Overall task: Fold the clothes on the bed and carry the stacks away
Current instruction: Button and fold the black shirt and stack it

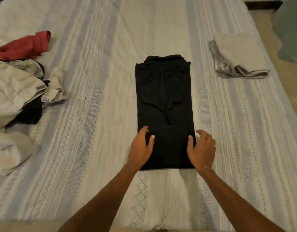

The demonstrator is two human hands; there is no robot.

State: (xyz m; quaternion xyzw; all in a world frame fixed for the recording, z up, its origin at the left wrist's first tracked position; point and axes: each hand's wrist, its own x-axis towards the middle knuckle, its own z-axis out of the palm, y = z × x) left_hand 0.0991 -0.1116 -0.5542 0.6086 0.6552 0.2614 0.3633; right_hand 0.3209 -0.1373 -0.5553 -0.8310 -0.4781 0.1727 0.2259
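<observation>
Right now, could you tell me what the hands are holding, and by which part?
Both the left hand and right hand grip the black shirt by its side edges, near the hem.

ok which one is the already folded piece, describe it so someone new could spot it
Start from the striped bed cover, then go to its far right edge, past the black shirt. The folded grey garment lies there alone, flat and squared, unlike the crumpled pile on the left.
</observation>
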